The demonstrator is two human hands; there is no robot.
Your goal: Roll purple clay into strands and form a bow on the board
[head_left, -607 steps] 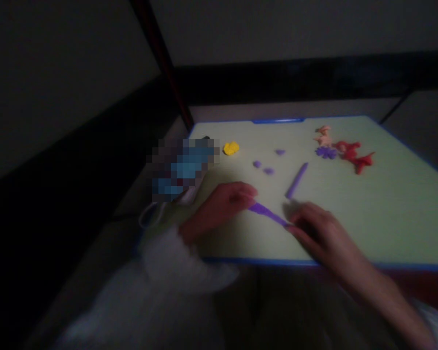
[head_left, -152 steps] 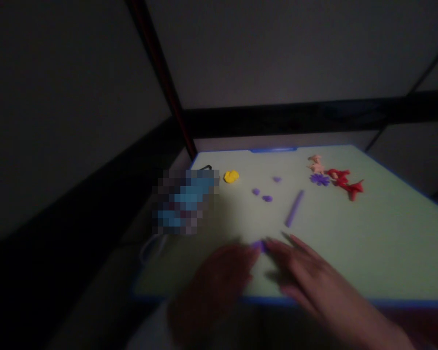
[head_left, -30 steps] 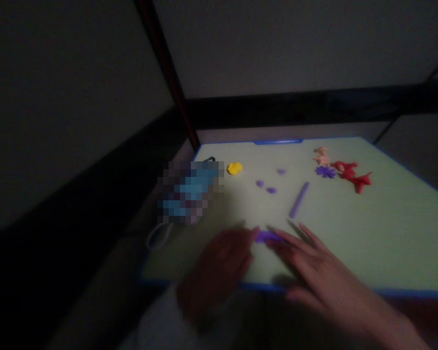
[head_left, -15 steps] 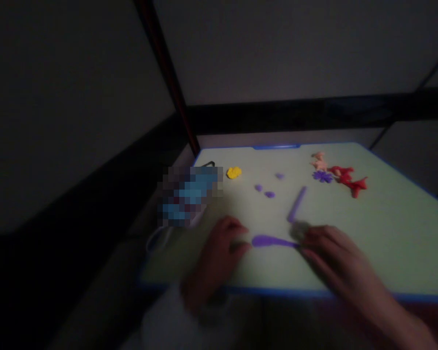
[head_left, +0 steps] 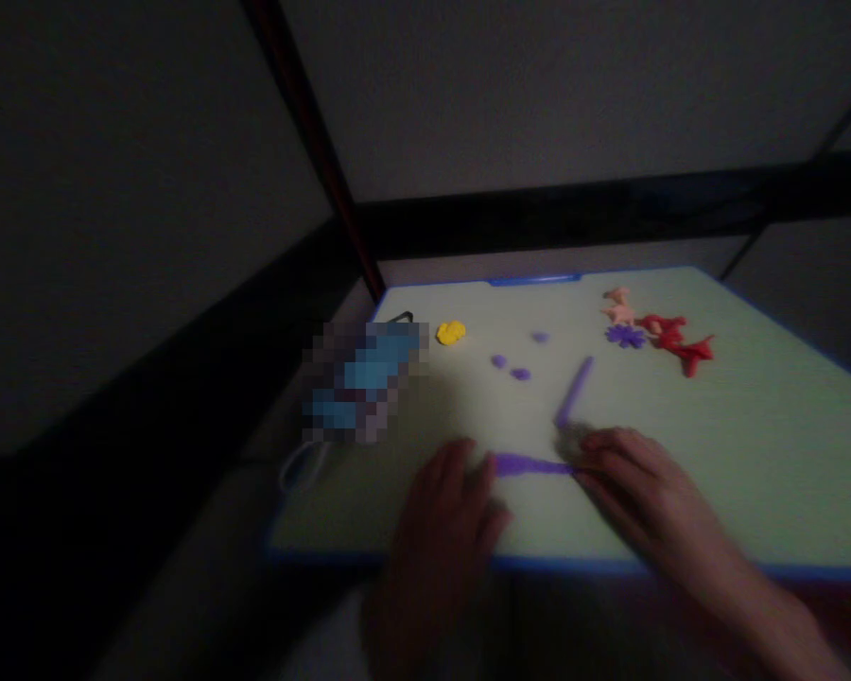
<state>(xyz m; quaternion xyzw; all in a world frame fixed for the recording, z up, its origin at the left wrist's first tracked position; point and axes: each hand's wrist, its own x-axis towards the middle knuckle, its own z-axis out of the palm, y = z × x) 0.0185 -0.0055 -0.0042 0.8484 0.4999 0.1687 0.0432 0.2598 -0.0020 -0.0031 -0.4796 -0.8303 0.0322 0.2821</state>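
The purple clay-like strip (head_left: 529,465), near the tabletop's (head_left: 752,463) front edge, looks tapered already, its thin end pinched in the right hand (head_left: 645,492), the left hand (head_left: 440,520) loosely spread by its broad end; three purple lumps (head_left: 520,375) and a purple stick (head_left: 576,390) lie unjoined; past the far edge, a gloomy wall (head_left: 539,104)

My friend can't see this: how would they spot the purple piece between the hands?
On the pale, blue-edged board, look toward the near edge. The purple piece lies between the left hand and the right hand, which pinches its narrow end. Unlike the straight purple stick beyond, this one widens leftward.
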